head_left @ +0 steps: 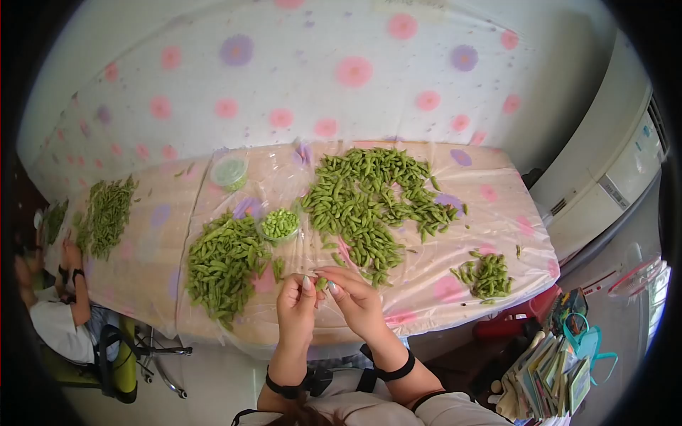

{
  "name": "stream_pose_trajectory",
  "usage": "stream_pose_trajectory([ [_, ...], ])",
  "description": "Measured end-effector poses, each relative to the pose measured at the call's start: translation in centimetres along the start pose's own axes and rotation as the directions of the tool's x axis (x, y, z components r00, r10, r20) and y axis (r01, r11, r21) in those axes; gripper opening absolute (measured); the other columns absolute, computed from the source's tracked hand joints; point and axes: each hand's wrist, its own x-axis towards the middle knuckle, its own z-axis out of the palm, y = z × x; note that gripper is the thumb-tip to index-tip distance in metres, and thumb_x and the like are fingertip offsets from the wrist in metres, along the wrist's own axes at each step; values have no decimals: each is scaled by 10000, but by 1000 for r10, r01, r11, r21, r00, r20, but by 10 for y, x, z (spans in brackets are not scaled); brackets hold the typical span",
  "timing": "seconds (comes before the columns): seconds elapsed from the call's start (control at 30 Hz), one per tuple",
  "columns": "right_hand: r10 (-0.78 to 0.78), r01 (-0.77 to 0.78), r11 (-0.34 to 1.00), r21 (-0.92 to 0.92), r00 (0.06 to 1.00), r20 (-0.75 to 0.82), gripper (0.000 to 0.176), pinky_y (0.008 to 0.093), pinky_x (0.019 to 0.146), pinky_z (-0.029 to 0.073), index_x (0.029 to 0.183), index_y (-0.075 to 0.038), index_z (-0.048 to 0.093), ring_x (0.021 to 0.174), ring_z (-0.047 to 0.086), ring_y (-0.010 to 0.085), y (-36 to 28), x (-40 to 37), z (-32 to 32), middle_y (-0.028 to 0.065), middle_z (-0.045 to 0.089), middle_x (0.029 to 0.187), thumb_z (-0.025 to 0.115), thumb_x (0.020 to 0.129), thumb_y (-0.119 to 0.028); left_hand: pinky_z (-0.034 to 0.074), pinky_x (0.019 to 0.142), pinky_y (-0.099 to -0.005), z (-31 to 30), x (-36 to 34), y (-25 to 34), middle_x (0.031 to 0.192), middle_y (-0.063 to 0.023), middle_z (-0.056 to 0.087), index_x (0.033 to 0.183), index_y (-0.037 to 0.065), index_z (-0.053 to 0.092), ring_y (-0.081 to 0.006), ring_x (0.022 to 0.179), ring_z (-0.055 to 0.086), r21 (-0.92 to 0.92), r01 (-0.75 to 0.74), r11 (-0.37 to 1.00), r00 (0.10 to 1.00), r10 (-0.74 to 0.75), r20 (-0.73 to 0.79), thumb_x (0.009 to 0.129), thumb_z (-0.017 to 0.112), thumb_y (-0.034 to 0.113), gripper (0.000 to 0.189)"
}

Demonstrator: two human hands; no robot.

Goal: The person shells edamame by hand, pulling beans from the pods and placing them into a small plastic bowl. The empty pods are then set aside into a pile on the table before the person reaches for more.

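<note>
1. We are pinching one edamame pod (321,284) between both hands. The left hand (297,304) and the right hand (355,299) each have their grip clamped on one end, fingertips almost meeting, probably to work its seam.
2. We are holding it just above the near edge of the counter (156,248), close to the body.
3. A small bowl of beans (279,226) is sitting just beyond the hands, within easy reach.
4. Pods are lying in heaps on either side: a left heap (224,264), a large heap (373,199) and a small heap (486,275).
5. Another person's hand (71,255) is working at the far left end.
</note>
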Motion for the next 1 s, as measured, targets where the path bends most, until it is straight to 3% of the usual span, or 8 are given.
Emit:
stream_pose_trajectory([
  [0.1,2,1,992,129,1000,-20,249,346,945,407,1137,-6,615,1091,550,254,4,9,15,121,614,1162,532,904,-34,368,575,-196,-8,12,9,751,-14,535,890,49,514,-71,649,466,-25,-30,999,998,31,53,962,503,261,225],
  [0.4,-113,114,988,102,994,-9,271,340,890,419,1141,11,617,1001,575,231,-3,10,4,114,647,1088,532,887,-31,368,562,-200,-6,10,7,745,-12,538,861,61,492,-69,634,462,-135,54,989,988,-33,152,967,492,249,216],
  [0.67,-85,82,989,123,996,22,282,331,879,448,1118,8,625,1012,583,235,-7,8,-1,111,650,1088,540,849,0,338,550,-178,0,2,10,779,-2,572,881,73,497,-32,618,437,7,-18,1000,993,17,116,974,475,243,195],
  [1.0,-71,68,989,134,997,16,298,315,870,457,1097,0,635,999,594,235,-5,4,-3,110,650,1094,531,818,11,327,544,-179,-1,-1,9,744,17,535,862,72,502,-32,609,424,25,-15,1000,993,12,116,961,503,271,222],
])
